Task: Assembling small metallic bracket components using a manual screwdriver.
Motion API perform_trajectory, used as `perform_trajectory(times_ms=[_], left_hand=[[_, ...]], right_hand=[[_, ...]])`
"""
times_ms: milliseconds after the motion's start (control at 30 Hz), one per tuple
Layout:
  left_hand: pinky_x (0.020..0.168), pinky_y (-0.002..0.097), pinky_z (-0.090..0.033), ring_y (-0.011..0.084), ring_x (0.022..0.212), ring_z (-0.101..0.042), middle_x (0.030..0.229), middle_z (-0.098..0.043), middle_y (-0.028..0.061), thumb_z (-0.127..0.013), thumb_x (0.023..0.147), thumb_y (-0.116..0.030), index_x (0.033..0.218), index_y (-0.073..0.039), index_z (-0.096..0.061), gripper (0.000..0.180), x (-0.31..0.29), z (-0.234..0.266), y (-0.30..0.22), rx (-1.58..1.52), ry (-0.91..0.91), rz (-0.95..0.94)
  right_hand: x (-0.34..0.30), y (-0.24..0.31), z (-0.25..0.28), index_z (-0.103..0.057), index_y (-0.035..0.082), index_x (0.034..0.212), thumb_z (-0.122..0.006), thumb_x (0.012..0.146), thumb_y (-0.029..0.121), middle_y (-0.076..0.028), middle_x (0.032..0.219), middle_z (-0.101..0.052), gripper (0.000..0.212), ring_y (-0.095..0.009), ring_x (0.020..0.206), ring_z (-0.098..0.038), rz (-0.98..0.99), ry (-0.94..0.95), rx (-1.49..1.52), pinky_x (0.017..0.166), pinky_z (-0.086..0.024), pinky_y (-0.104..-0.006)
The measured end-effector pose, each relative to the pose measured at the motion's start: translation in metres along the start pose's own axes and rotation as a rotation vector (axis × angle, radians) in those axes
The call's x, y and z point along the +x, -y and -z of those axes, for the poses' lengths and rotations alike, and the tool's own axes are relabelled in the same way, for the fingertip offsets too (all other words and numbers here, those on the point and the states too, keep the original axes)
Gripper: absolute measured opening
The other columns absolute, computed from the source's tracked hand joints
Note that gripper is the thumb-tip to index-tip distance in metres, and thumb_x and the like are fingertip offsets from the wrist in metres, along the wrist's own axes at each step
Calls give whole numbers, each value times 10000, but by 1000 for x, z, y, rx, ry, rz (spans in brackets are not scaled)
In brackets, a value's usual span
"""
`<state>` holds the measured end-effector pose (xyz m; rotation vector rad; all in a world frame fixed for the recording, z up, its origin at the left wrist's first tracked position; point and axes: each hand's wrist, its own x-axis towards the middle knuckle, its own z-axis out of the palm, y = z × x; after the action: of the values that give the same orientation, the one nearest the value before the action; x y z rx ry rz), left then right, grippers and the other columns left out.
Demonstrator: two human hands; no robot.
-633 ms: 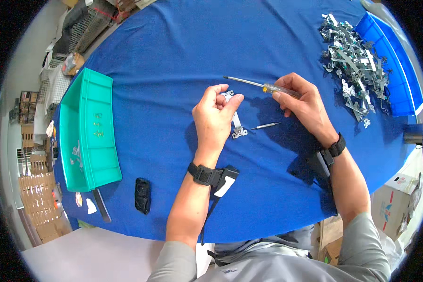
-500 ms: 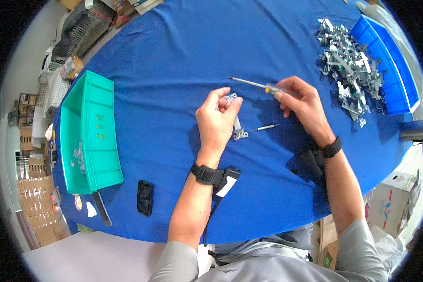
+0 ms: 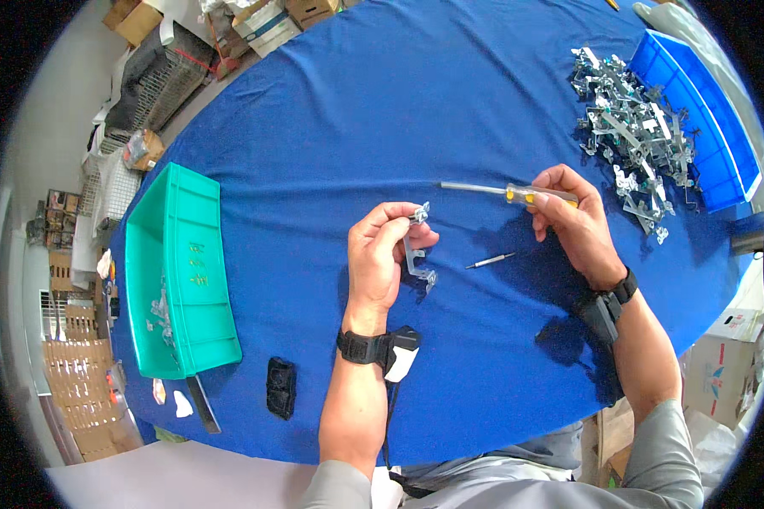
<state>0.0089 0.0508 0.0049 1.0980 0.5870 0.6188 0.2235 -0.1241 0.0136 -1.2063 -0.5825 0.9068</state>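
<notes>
Between the thumb and fingers of my left hand (image 3: 377, 259) is a small silvery metal bracket (image 3: 412, 253), gripped at its upper end, its lower end hanging free over the cloth. My right hand (image 3: 575, 222) is closed round the clear yellowish handle of a screwdriver (image 3: 475, 188). The shaft points left, and its tip is apart from the bracket, above and to the right of it. A short, thin double-ended bit (image 3: 490, 260) lies on the blue cloth between my hands.
A heap of metal brackets (image 3: 632, 127) lies at the far right against a blue bin (image 3: 709, 127). On the left stands a green bin (image 3: 204, 280) with a few metal parts inside. A black tray-like piece (image 3: 281, 388) rests near the front edge of the blue cloth (image 3: 314, 127).
My left hand has turned the bracket, so more of its length shows. The screwdriver, in my right hand, now lies more level. The whole view has shifted a little.
</notes>
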Motion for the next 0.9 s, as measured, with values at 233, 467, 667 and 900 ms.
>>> perform_trajectory(times_ms=[233, 467, 667, 900], left_hand=[[782, 453, -601, 255, 769, -703, 847, -681, 131, -512, 944, -99, 1033, 29, -615, 187, 1, 0, -2, -5, 1, 20], [822, 469, -593, 223, 806, -685, 836, -655, 98, -564, 931, -112, 999, 18, -623, 158, 0, -2, -5, -28, 14, 83], [837, 444, -586, 268, 854, -707, 888, -695, 155, -580, 915, -118, 1002, 27, -636, 178, -6, -5, -13, -19, 21, 178], [846, 426, -583, 310, 898, -714, 950, -711, 212, -582, 912, -106, 969, 35, -659, 171, -8, -7, -17, 63, 0, 213]], right_hand=[[0, 1, 5, -616, 16, 972, -666, 909, 190, -56, 786, -641, 191, -88, 582, -587, 10, 9, 81, 516, -471, -226], [-1, 5, 7, -624, 11, 954, -676, 896, 201, -51, 764, -648, 205, -85, 592, -599, -45, 70, 64, 524, -478, -224], [0, 4, 6, -625, 10, 942, -676, 896, 200, -50, 760, -649, 202, -86, 596, -600, -51, 81, 62, 535, -485, -228], [1, 4, 5, -625, 12, 938, -673, 900, 197, -53, 762, -645, 195, -87, 598, -599, -67, 64, 41, 540, -487, -231]])
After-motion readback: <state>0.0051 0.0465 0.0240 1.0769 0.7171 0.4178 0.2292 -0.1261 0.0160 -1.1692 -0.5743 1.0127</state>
